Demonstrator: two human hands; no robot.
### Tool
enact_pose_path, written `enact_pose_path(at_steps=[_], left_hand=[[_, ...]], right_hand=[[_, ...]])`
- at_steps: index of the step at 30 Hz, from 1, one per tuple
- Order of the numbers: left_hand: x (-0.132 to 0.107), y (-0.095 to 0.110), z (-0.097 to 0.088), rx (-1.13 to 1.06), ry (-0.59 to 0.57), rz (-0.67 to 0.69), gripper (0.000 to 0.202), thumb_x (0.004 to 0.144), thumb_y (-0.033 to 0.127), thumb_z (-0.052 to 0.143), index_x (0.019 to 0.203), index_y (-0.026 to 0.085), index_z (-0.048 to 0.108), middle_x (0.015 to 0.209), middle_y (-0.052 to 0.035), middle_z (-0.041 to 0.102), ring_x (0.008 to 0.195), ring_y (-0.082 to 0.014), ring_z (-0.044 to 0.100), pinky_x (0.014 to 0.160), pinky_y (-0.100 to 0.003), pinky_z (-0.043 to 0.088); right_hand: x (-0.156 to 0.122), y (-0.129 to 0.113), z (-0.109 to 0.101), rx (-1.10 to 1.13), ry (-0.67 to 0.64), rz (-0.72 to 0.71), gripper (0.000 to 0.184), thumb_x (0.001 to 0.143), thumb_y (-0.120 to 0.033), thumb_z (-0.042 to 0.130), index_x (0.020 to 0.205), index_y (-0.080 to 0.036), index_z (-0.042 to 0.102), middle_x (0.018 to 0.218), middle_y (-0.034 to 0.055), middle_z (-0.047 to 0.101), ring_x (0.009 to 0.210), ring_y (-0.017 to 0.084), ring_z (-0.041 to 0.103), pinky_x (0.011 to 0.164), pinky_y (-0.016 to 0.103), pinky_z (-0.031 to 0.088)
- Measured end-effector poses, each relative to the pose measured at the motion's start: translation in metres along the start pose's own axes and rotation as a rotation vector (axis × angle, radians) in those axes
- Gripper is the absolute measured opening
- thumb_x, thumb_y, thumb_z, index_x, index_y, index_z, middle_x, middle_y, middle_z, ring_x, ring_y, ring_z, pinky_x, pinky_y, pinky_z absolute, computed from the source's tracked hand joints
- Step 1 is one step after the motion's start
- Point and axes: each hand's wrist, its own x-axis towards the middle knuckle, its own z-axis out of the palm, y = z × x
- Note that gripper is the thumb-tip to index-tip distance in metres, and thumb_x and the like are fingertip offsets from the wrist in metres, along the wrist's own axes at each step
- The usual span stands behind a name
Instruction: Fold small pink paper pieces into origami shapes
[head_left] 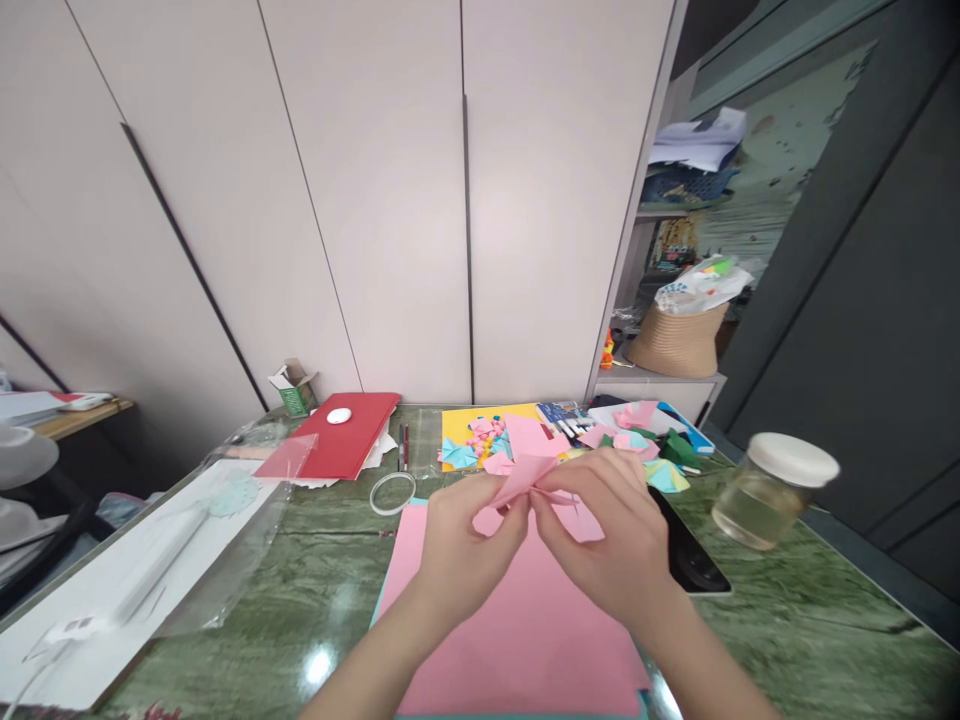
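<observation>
Both hands meet over the pink paper sheets (517,630), pinching one small piece of folded pink paper (525,475). My left hand (469,545) is closed on its left side, thumb toward the middle. From the right, my right hand (611,530) grips the same piece, its thumb and forefinger nearly touching the left thumb. The paper's lower folds are hidden by the fingers. Just behind lie a pink paper piece (532,437), a light blue folded paper (457,454) and small pink and blue bits (487,436) on a yellow sheet (457,425).
A lidded jar of liquid (772,495) and a black phone (694,555) stand and lie right. Leftward are a tape roll (392,494), a red folder (345,440) and a white glue gun-like tool (154,570). Folded papers (667,450) lie back right, before tall cabinet doors (390,200).
</observation>
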Motion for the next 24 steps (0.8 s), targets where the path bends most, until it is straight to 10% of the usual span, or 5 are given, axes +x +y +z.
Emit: enact_pose_path(at_steps=[6,24], left_hand=[[0.0018,-0.0003,0.0001,0.106,0.057,0.144,0.031,0.082,0.008,0.052,0.105,0.021,0.068,0.084,-0.0013,0.071,0.073,-0.0134,0.061,0.068,-0.024,0.046],[0.0018,0.0045,-0.0022,-0.022,0.080,0.039,0.016,0.078,0.010,0.053,0.068,0.014,0.064,0.064,-0.0012,0.060,0.061,-0.0125,0.052,0.059,-0.024,0.041]], right_hand=[[-0.0053,-0.0012,0.0054,-0.178,0.024,-0.042,0.015,0.071,-0.008,0.066,0.071,-0.019,0.055,0.061,0.0002,0.062,0.063,0.017,0.054,0.064,0.035,0.035],[-0.0030,-0.0033,0.0002,0.128,-0.063,0.197,0.012,0.078,-0.008,0.061,0.074,-0.019,0.057,0.065,0.0002,0.060,0.064,0.015,0.052,0.062,0.032,0.039]])
